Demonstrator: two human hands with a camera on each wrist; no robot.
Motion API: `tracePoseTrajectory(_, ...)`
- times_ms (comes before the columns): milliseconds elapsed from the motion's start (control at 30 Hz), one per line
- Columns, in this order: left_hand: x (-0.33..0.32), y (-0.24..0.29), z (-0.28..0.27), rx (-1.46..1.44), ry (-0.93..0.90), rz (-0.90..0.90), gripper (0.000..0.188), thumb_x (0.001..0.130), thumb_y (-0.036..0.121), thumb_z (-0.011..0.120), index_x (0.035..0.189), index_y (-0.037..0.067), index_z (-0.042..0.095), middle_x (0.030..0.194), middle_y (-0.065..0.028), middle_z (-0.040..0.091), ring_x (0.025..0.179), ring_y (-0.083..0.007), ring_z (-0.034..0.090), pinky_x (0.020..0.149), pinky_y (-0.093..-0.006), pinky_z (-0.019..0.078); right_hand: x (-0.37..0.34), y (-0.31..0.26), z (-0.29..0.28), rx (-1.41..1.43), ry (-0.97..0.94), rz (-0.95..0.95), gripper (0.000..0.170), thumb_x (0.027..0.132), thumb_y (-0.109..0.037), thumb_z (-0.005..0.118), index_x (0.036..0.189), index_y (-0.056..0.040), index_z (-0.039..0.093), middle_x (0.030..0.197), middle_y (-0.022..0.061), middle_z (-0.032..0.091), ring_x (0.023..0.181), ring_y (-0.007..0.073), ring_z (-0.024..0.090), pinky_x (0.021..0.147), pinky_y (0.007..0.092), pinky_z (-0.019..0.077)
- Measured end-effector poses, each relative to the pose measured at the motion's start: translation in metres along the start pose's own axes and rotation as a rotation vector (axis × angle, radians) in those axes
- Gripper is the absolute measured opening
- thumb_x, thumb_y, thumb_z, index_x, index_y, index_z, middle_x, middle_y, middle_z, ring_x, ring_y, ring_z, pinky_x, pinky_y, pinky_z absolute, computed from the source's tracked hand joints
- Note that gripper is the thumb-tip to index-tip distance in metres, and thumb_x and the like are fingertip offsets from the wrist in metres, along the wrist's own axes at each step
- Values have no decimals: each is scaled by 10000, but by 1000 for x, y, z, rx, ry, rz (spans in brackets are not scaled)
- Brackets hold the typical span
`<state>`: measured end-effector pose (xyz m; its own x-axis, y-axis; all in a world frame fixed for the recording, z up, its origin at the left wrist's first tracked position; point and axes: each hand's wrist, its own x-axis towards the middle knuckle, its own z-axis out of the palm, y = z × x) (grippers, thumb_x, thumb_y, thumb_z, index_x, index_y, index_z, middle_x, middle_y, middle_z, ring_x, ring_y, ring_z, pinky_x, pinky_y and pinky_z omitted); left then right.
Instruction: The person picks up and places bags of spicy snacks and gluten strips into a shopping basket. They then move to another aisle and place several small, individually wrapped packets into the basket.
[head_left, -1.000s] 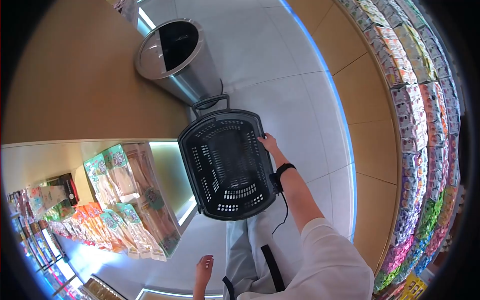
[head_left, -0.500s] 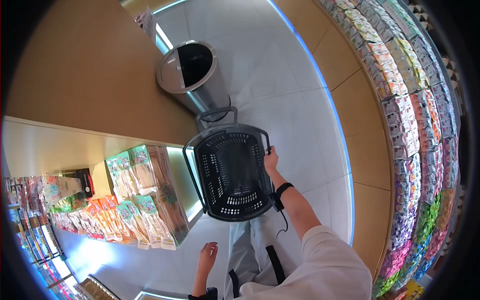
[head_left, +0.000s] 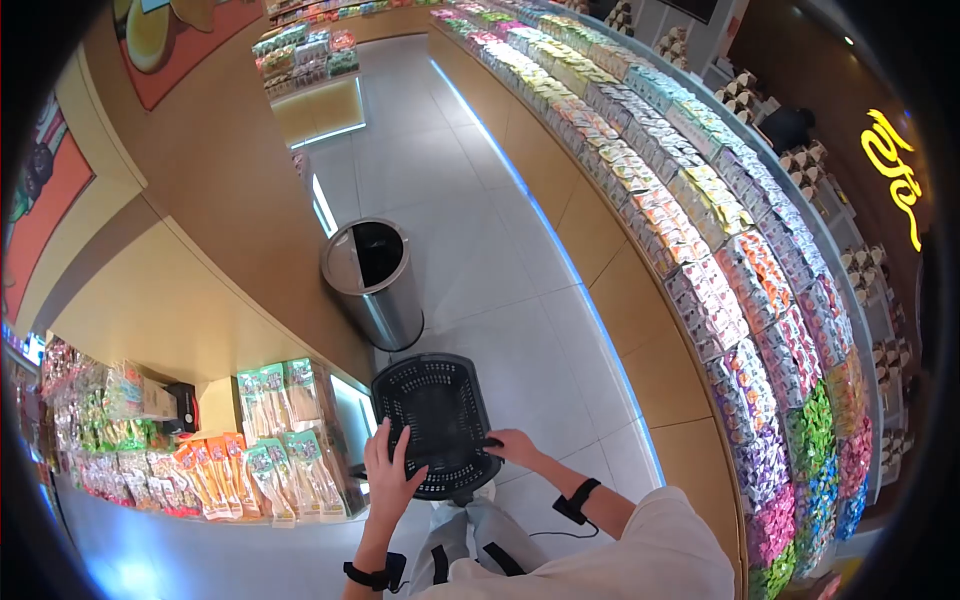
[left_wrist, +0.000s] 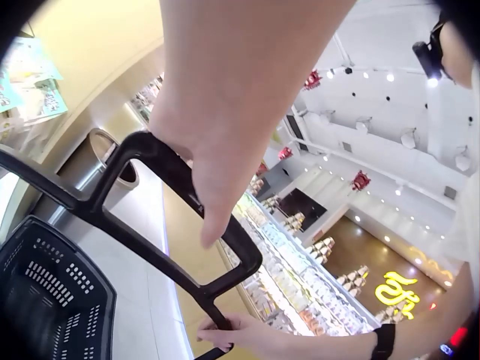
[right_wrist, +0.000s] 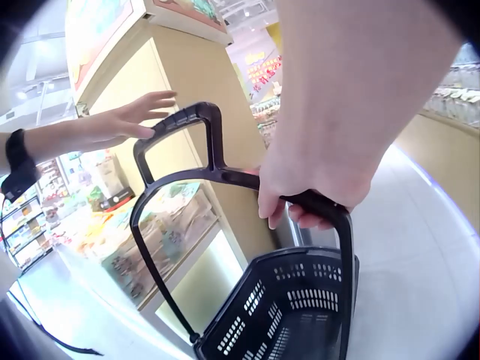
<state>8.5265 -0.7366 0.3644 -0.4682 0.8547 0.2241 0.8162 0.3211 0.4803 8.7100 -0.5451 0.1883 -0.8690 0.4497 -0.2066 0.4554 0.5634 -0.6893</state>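
A black plastic shopping basket (head_left: 432, 368) with slotted walls stands on the floor in front of me, nothing visible inside it. Its handle (right_wrist: 217, 146) is swung up, with a smaller loop grip at the top. My right hand (head_left: 513, 448) grips the handle's bent side bar, its fingers curled round it in the right wrist view. My left hand (head_left: 392, 472) is at the top loop, fingers spread and straight. In the left wrist view, the thumb of that hand (left_wrist: 214, 169) overlaps the loop bar.
A steel trash bin (head_left: 392, 315) stands just beyond the basket, against a wooden counter (head_left: 240, 190). Bagged snacks (head_left: 285, 480) hang over a shelf edge on my left. A long curved display of packets (head_left: 640, 190) runs along my right. The grey tiled aisle (head_left: 450, 220) stretches ahead.
The handle has come up off the basket rim toward me, my right hand still on it. My left hand has risen from low beside my leg to the handle's top. The view has tilted up.
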Motion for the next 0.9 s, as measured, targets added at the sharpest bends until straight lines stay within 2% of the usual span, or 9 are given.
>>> tracePoseTrajectory(67,-5,-2,12,67,-195,135,606,622,220,724,1172,109,496,1224,-109,453,1117,-266,427,985,-478,261,-37,-7,19,-21,26,37,288,721,-290,633,924,-90,594,799,116,624,751,299,594,671,387,467)
tracePoseTrajectory(100,-18,-21,33,136,-339,209,441,619,239,722,1017,113,580,1003,-51,592,926,-205,558,940,-429,340,-51,-12,27,-32,22,94,266,715,-275,635,905,-92,598,791,118,622,746,297,592,671,392,466)
tracePoseTrajectory(133,-20,-12,29,94,-489,94,293,631,235,710,882,122,608,810,-29,621,745,-206,606,782,-373,455,-64,-15,34,-46,50,109,233,708,-257,632,871,-94,598,777,119,618,738,301,589,657,391,464)
tracePoseTrajectory(167,-31,-13,34,88,-436,138,261,655,268,688,860,126,610,765,-29,605,666,-230,610,604,-349,489,-74,-18,39,-60,81,125,200,701,-238,630,837,-95,597,763,121,613,731,304,585,644,390,462)
tracePoseTrajectory(367,-80,-1,27,-21,-675,203,309,754,374,596,866,89,634,874,-50,562,649,-282,609,580,-386,499,-107,-26,56,-219,105,188,115,667,-157,598,771,-107,599,706,125,585,731,318,569,654,414,450)
tracePoseTrajectory(500,-104,3,32,-104,-809,175,324,751,363,591,902,81,647,959,-71,570,751,-300,608,679,-396,498,-137,-38,63,-244,-4,270,197,650,-174,612,834,-102,612,756,122,597,781,301,577,703,400,455)
tracePoseTrajectory(600,-126,-3,51,-127,-901,155,330,740,343,590,925,77,652,1036,-78,566,828,-305,598,740,-397,485,-161,-40,63,-228,7,155,222,679,-226,621,865,-106,602,797,109,596,818,293,567,724,383,447)
tracePoseTrajectory(700,-146,7,55,-86,-837,254,323,721,309,601,913,55,655,1058,-85,566,857,-305,590,759,-395,479,-194,-54,46,16,188,94,221,731,-266,603,873,-98,588,821,105,591,841,287,552,740,373,435)
tracePoseTrajectory(900,-164,36,52,-139,-733,245,314,729,274,627,890,5,641,1006,-117,575,783,-291,613,711,-389,489,-326,-108,-55,-25,579,235,158,822,-197,550,895,-63,593,861,96,594,883,267,536,801,358,409)
